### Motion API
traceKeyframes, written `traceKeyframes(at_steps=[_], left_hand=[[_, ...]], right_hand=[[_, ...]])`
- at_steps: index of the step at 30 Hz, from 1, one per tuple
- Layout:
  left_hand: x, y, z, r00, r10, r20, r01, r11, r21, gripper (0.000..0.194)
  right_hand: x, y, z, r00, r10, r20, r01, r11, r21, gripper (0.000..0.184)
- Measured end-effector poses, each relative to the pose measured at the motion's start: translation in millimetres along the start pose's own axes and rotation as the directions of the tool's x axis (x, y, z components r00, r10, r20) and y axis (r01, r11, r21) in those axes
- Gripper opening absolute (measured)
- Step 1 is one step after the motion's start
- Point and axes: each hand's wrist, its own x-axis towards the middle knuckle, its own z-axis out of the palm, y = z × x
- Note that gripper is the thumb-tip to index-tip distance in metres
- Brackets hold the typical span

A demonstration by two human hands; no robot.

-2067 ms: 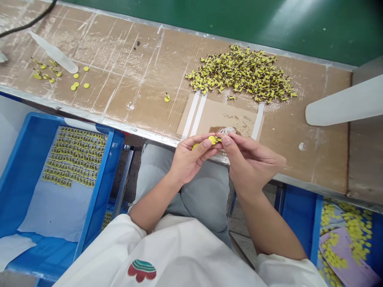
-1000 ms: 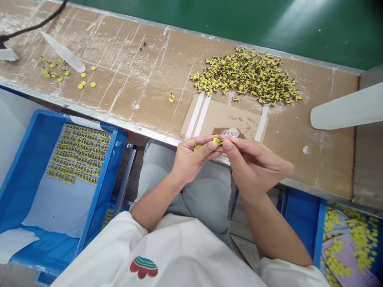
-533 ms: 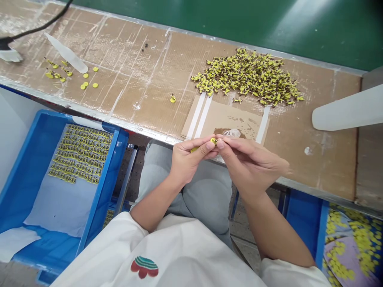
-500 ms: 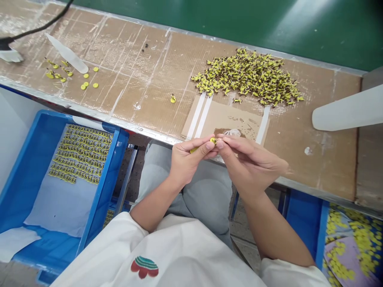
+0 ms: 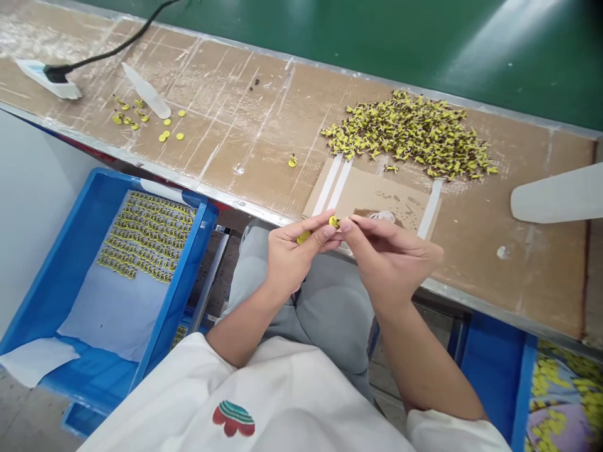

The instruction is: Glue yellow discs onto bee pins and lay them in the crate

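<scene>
My left hand (image 5: 294,254) is closed, with a small round yellow disc (image 5: 334,221) pinched between thumb and forefinger. A second yellow disc (image 5: 303,237) shows between its fingers. Fingertip to fingertip with it, my right hand (image 5: 396,254) pinches a tiny dark-and-yellow figure against the first disc; the fingers hide most of the figure. Both hands are over the table's front edge, before a cardboard sheet (image 5: 362,185) with white tape strips. Beyond the sheet lies a heap of small yellow-and-brown figures (image 5: 414,135). One figure on a disc (image 5: 293,161) stands alone to the left.
A blue crate (image 5: 89,207) at lower left holds rows of finished-looking pieces on a sheet. Loose yellow discs (image 5: 179,136), a white spatula-like strip (image 5: 146,91) and a black cable (image 5: 113,53) lie at left. A white cylinder (image 5: 556,194) is at right, above another crate (image 5: 522,389).
The view has swung left, so the table and crates appear shifted to the right. My hands stay together, still pinching the disc and the figure.
</scene>
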Motion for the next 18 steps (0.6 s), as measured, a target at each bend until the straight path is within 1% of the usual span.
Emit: traceKeyframes(at_steps=[3, 7, 11, 14, 18], left_hand=[[0, 1, -2.5, 0.999, 0.028, -0.029, -0.028, 1.0, 0.009, 0.028], [0, 3, -5.1, 0.996, 0.077, -0.053, -0.075, 0.997, 0.033, 0.03], [0, 4, -6.8, 0.99, 0.085, -0.11, -0.086, 0.996, -0.005, 0.029], [-2, 4, -8.6, 0.982, 0.097, -0.159, -0.098, 0.995, 0.006, 0.027], [-3, 5, -14.7, 0.977, 0.144, -0.157, -0.138, 0.989, 0.048, 0.029]], right_hand=[[1, -6, 7, 0.997, 0.076, 0.011, -0.077, 0.996, 0.035, 0.013], [2, -8, 14, 0.991, 0.129, 0.024, -0.13, 0.989, 0.07, 0.014], [0, -5, 20, 0.986, 0.161, 0.047, -0.166, 0.977, 0.135, 0.014], [-1, -4, 25, 0.982, 0.182, 0.047, -0.187, 0.972, 0.144, 0.016], [-2, -5, 32, 0.975, 0.211, 0.075, -0.22, 0.967, 0.131, 0.019]])
